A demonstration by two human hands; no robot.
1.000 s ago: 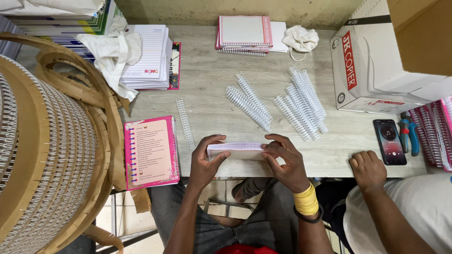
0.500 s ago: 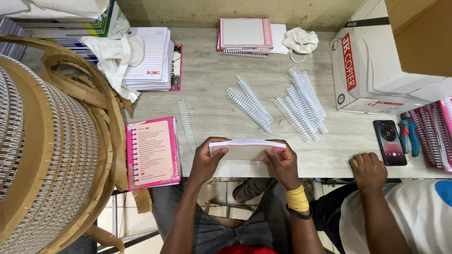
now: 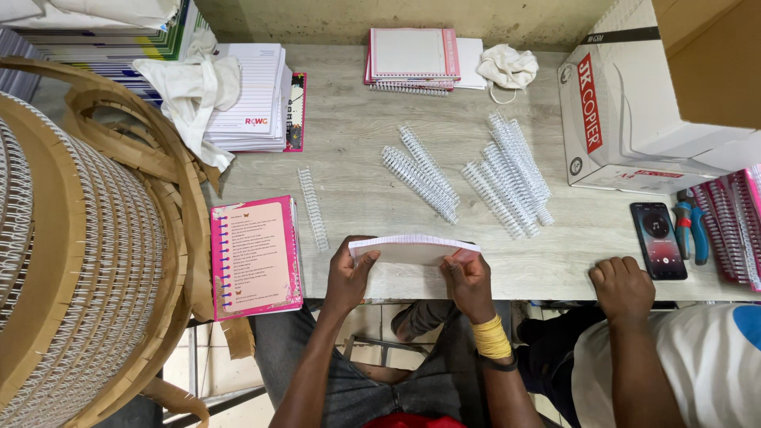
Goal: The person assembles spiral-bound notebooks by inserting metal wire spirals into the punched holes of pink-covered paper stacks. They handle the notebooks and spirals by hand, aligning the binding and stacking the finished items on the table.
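Note:
My left hand and my right hand hold a stack of white punched pages by its two ends, tilted up on edge just above the table's near edge. A yellow band sits on my right wrist. A single white wire spiral lies on the table just left of the stack. Beyond it are two loose groups of white wire spirals. A pink-covered notebook lies flat at the left.
A co-worker's fist rests on the table at the right, beside a phone and blue-handled pliers. A white cardboard box stands at the right. Notebook stacks and a large spool of wire binding fill the back and left.
The page stack lay flat on the table under both hands; both hands have now raised it and tipped it up on its edge. The co-worker's fist has stayed put.

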